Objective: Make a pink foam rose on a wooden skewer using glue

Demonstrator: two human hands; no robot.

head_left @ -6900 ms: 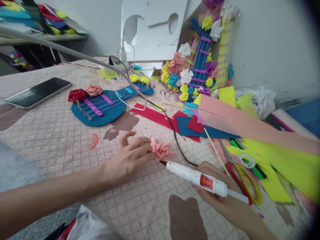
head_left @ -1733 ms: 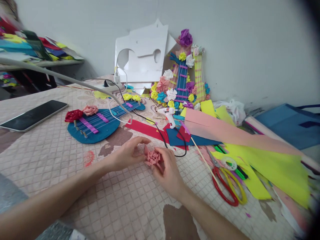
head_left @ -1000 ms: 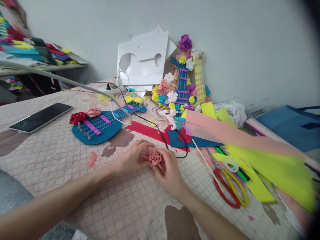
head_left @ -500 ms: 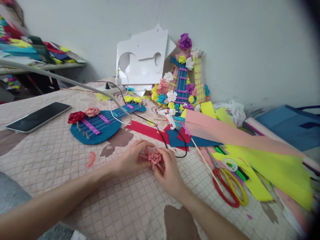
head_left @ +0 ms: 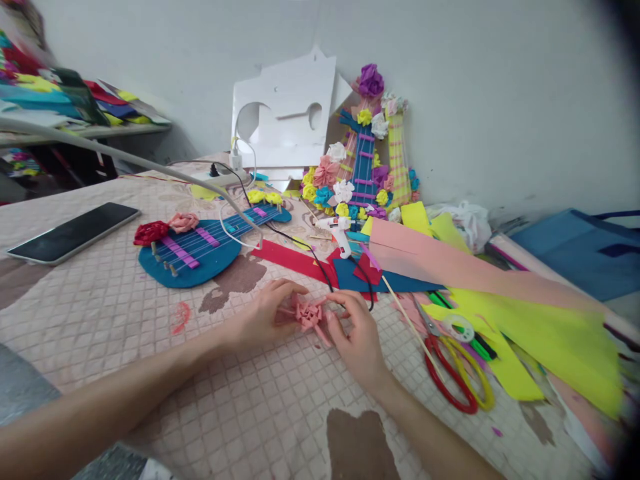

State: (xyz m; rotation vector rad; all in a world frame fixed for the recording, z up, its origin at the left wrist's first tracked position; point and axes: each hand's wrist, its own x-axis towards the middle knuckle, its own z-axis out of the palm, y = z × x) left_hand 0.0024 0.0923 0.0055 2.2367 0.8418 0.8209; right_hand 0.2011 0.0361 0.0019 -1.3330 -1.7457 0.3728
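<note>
A small pink paper flower (head_left: 308,314) rests between my two hands on the quilted pink cloth (head_left: 100,287). My left hand (head_left: 263,319) curls round its left side, fingers pinched on the petals. Fingertips of my right hand (head_left: 356,337) hold its right side from below. A white glue gun (head_left: 340,235) lies behind, its black cord (head_left: 320,267) running past my hands. A blue paper guitar (head_left: 205,241) with red and pink flowers lies at the left.
Red and yellow scissors (head_left: 457,377), a tape roll (head_left: 457,328) and a wooden stick (head_left: 410,323) lie right of my hands. Pink, yellow, blue and red paper sheets (head_left: 500,280) spread to the right. Flower-covered guitars (head_left: 367,160) lean on the wall. A phone (head_left: 75,232) lies far left.
My right hand has shifted slightly right and opened its fingers along the flower's side. The left hand stays pinched on the flower. Far earlier, my right hand held the glue gun, which now lies behind.
</note>
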